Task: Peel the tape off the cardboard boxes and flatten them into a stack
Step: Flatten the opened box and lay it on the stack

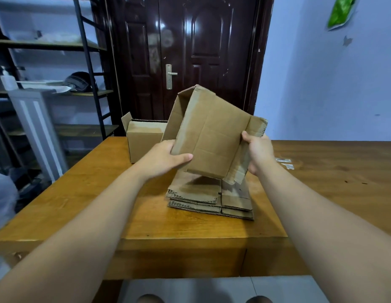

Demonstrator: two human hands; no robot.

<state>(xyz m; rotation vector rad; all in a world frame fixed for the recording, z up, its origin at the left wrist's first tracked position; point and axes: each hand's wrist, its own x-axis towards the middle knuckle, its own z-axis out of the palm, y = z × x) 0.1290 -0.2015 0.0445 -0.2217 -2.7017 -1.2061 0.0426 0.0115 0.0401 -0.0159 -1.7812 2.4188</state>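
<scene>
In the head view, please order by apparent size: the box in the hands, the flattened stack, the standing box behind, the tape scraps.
1. held box, raised nearer the camera, so real size unsure
2. flattened stack, partly hidden
3. standing box, partly hidden, farther
4. tape scraps, clearly smallest

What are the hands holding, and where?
A cardboard box. The left hand grips its lower left corner; the right hand grips its right edge.

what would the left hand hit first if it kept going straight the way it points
The left hand points forward and right and grips the held box, so it meets that first. The upright box behind looks left of that line, though depth is unclear.
</scene>
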